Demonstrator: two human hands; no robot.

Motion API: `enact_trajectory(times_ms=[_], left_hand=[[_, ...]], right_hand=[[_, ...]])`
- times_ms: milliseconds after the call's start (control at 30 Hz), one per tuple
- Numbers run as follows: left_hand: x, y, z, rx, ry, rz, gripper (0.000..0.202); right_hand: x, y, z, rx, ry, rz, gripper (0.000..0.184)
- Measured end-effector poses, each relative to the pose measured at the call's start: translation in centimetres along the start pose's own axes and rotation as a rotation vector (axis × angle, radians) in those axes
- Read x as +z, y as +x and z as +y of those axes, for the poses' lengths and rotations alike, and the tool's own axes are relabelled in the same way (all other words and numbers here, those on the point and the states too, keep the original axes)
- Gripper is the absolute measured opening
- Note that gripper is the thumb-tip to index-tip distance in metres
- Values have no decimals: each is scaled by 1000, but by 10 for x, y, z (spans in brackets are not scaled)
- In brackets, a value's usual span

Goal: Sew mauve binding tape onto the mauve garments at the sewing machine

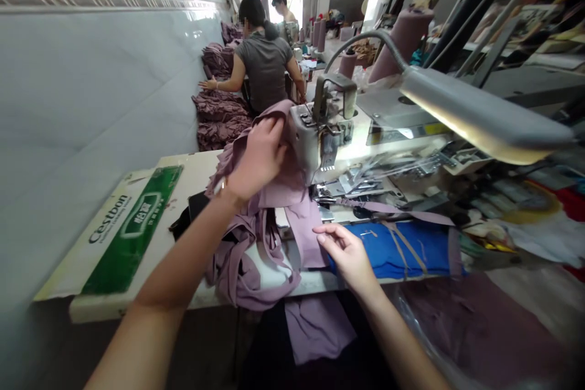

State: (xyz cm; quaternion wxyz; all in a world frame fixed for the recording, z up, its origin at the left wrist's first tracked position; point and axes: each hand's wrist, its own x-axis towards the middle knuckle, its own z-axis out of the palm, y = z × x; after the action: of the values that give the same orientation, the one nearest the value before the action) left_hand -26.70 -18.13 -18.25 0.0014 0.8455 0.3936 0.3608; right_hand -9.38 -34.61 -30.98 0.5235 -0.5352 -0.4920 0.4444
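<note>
My left hand (260, 158) is curled over a bunch of mauve fabric (281, 192) just left of the sewing machine's head (315, 134). The fabric runs under the needle area, and its looped, gathered part (237, 268) spills over the front of the table. My right hand (350, 253) pinches the right edge of a flat strip of that fabric, in front of the needle area, with thumb and forefinger. A narrow mauve band (393, 208) comes in from the right toward the presser foot. Behind my left hand, part of the cloth is hidden.
Printed green-and-white cardboard (132, 225) covers the table's left end. A blue cloth pad (397, 250) lies right of my right hand. A lit lamp (475, 113) overhangs the machine. Mauve fabric in a plastic bag (479, 323) is at lower right. Two people (265, 55) work ahead beside piled garments (222, 116).
</note>
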Motion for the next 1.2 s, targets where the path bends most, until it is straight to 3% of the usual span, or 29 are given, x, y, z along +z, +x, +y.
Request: enact_trajectory(times_ms=[67, 100, 200, 267, 367, 533, 600, 800, 900, 967, 1033, 1100, 1167, 1200], left_hand=[[6, -51, 28, -45, 67, 103, 36], [10, -77, 43, -10, 48, 98, 36], [24, -134, 77, 97, -57, -63, 35], [30, -147, 85, 92, -69, -159, 35], [34, -140, 77, 41, -14, -247, 31], [31, -120, 55, 46, 23, -280, 33], [33, -114, 48, 36, 9, -282, 35], [49, -83, 7, 25, -50, -305, 35], [42, -74, 0, 43, -40, -308, 31], [26, -86, 14, 29, -13, -226, 32], [8, -117, 42, -10, -18, -89, 31], [-3, -162, 74, -11, -159, -47, 24], [3, -212, 102, 44, -356, -230, 20], [12, -235, 112, -2, -418, -402, 18]], right_hand=[[-2, -1, 0, -4, -15, 1, 26], [-4, -1, 0, -9, -21, -8, 25], [-6, 1, -2, -55, -31, -35, 22], [-6, 4, -3, -79, -59, -35, 22], [-6, 9, -6, -98, -212, -2, 25], [-10, 12, -10, -350, -514, 23, 25], [-13, 12, -12, -390, -594, 4, 27], [-8, 23, -32, -228, -842, -100, 39], [-12, 19, -35, -209, -831, -111, 38], [-30, 4, -30, -180, -728, -35, 31], [-62, -17, -21, -117, -610, 174, 27], [-104, -37, -13, -68, -524, 613, 29], [-146, -45, -7, -76, -564, 917, 30], [-164, -43, -5, -60, -550, 910, 35]])
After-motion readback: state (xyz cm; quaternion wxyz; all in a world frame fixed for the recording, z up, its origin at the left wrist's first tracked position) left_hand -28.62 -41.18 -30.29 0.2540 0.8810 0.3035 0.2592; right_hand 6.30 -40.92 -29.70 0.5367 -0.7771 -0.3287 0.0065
